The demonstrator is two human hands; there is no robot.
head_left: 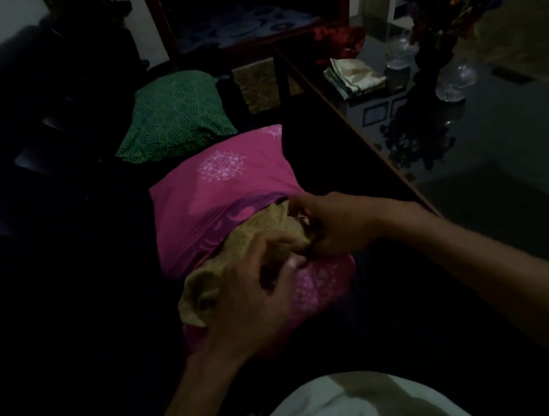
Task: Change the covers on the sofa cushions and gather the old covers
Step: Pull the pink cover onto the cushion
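Observation:
A cushion in a pink cover with white mandala prints lies on the dark sofa in front of me. At its near open end the tan inner cushion bulges out. My left hand grips the tan fabric at the lower left of the opening. My right hand pinches the tan fabric and the pink cover's edge at the upper right. Farther along the sofa lies a second cushion in a green patterned cover.
A dark glossy table with a wooden edge runs along the right. On it lie a folded cream cloth, clear glass pieces and a dark vase of flowers. White fabric lies at the bottom of the view. The room is dim.

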